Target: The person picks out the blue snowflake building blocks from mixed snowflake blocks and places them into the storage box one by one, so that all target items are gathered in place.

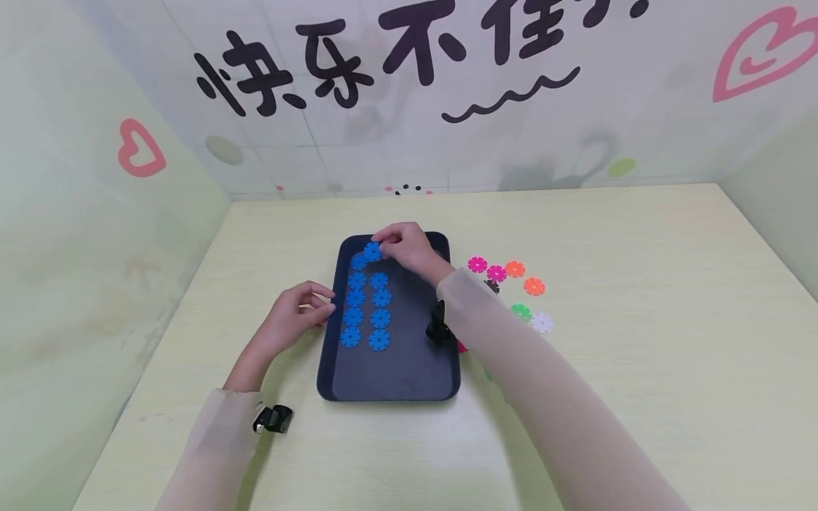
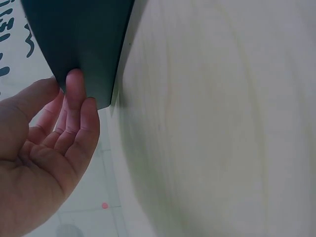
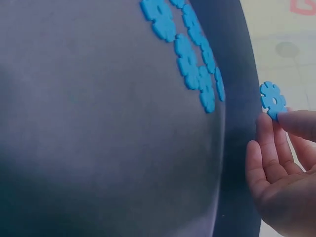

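My right hand (image 1: 409, 248) pinches a blue notched flower-shaped disc (image 1: 373, 251) between thumb and fingertips over the far end of the dark tray (image 1: 415, 369). In the right wrist view this held disc (image 3: 272, 100) shows its centre hole, with the thumb on its lower edge. More blue discs (image 1: 380, 318) lie in two columns along the tray's left half. My left hand (image 1: 297, 312) is at the tray's left side, and its loosely bent fingers touch the outer wall (image 2: 94, 44) in the left wrist view.
Right of the tray lie loose discs: pink (image 1: 477, 265), orange (image 1: 534, 287), black (image 1: 491, 286), green (image 1: 520, 311) and white (image 1: 542, 323). My right forearm partly covers this group. The pale wooden table (image 1: 639, 319) meets walls at its back and sides.
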Motion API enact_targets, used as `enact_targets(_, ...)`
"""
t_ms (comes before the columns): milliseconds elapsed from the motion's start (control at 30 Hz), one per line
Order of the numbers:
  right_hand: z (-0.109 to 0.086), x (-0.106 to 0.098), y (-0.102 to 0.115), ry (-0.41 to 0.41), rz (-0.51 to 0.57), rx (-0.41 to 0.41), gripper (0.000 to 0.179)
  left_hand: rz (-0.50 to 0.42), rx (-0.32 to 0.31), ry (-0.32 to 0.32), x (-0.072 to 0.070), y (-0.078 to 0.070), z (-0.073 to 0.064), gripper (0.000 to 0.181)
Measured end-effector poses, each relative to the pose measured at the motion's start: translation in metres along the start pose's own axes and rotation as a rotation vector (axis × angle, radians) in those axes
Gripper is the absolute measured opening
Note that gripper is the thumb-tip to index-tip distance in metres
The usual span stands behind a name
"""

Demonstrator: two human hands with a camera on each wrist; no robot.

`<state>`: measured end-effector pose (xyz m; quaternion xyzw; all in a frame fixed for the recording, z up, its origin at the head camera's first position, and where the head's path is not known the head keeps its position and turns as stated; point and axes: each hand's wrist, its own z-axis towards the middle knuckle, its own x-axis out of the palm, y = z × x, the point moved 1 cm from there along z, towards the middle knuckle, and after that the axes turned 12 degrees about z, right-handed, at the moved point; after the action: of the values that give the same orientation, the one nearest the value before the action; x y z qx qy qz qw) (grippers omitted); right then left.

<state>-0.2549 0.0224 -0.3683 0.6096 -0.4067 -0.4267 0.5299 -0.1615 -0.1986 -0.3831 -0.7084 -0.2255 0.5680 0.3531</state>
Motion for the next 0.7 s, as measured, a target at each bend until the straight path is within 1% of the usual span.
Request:
enact_targets(300, 0.002, -0.002, -0.012, -0.037, -0.070, 0.045, 0.021, 0.002, -0.009, 0.000, -0.001, 0.000, 0.000, 0.023)
enact_targets(500, 0.003, -0.002, -0.019, -0.051, -0.065, 0.074, 0.021, -0.004, -0.005, 0.003, -0.001, 0.001, 0.000, 0.023)
enact_targets(700, 0.004, -0.001, -0.024, -0.057, -0.076, 0.057, 0.021, -0.008, -0.012, 0.009, 0.000, 0.001, 0.000, 0.024)
